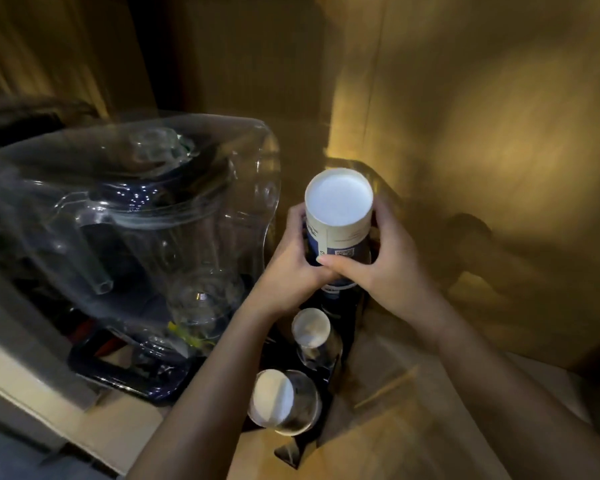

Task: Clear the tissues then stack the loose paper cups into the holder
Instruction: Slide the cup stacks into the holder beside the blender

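An upside-down stack of paper cups (340,216), cream and dark blue with a white base facing me, stands in the far slot of a black cup holder (340,344). My left hand (291,261) grips the stack from the left and my right hand (381,268) grips it from the right, thumbs meeting at the front. Two more inverted cups sit in clear tubes of the holder: one in the middle (310,329) and one nearest me (274,396). No tissues are visible.
A large clear water bottle (132,220) lies tilted on a dark blue base (118,372) to the left, close to my left forearm. A wooden wall (482,133) rises behind and to the right. The holder stands on a wooden surface (395,427).
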Tool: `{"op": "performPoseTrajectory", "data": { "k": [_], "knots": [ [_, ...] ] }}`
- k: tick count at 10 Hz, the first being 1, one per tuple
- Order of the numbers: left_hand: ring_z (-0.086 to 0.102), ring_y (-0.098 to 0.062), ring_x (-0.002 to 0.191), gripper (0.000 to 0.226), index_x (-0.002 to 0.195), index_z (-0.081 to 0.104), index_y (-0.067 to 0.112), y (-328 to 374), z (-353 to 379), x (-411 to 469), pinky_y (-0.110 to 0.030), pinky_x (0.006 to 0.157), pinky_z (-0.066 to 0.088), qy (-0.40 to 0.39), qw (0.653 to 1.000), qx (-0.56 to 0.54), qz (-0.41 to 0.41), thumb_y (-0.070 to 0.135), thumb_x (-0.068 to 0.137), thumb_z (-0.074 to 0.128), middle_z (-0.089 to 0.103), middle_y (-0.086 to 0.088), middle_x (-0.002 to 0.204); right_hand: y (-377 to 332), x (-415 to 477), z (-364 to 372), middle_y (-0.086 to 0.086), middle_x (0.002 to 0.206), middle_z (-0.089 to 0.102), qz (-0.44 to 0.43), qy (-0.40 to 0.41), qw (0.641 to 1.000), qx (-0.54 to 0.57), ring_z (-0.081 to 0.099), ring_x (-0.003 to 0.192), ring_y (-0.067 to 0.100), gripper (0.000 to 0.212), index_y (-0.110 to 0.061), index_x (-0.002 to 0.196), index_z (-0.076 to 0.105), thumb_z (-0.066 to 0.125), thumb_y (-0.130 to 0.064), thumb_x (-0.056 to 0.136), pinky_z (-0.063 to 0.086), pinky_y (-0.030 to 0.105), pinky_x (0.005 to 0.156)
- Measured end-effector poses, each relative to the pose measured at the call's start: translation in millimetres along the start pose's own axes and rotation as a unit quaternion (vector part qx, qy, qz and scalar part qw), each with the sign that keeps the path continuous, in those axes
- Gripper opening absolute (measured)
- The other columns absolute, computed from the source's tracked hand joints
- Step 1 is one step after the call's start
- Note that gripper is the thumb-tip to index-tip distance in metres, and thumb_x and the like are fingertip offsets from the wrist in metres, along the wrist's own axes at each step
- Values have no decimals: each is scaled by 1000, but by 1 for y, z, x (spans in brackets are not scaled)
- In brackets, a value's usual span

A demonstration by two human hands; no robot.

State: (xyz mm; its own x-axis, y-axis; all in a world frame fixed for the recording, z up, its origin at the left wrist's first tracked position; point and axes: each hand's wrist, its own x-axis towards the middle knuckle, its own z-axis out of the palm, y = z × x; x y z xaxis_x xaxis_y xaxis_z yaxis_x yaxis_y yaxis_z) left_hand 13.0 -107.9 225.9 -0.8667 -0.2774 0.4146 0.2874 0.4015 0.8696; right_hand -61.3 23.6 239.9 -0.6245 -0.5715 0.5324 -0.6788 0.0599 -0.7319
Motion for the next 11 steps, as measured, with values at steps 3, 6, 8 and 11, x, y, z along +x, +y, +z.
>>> {"op": "performPoseTrajectory", "data": {
  "k": [3, 6, 8, 11],
  "knots": [
    [43, 7, 117, 85, 131, 28, 39, -50, 14, 14, 4, 83, 33, -37, 995, 75, -52, 14, 67, 77, 41, 14, 131, 46, -4, 14, -13, 124, 46, 72, 0, 996, -44, 42, 118, 5, 82, -36, 127, 34, 83, -27, 62, 32, 7, 88],
    [48, -14, 117, 65, 133, 39, 26, -63, 25, 5, -25, 90, 44, -26, 975, 217, 38, 22, 77, 71, 43, 0, 134, 63, -12, 11, 2, 127, 56, 5, -42, 972, -232, 54, 112, 22, 36, -17, 114, 62, 70, -23, 79, 41, 37, 88],
    [59, -23, 107, 58, 128, 50, 20, -63, 17, 6, -41, 82, 52, -6, 954, 297, 37, 36, 76, 71, 52, -2, 132, 62, -5, 14, -3, 130, 55, 14, -72, 955, -286, 54, 109, 18, 37, -22, 116, 62, 66, -32, 82, 31, 30, 85],
    [42, -25, 125, 59, 128, 46, 29, 3, -4, 32, -45, 101, 39, -142, 899, 415, 2, 54, 77, 61, 46, -3, 137, 36, 13, -22, -4, 117, 58, 69, -141, 955, -252, 54, 104, 17, 33, -23, 107, 63, 60, -44, 82, 47, 37, 85]
  ]
}}
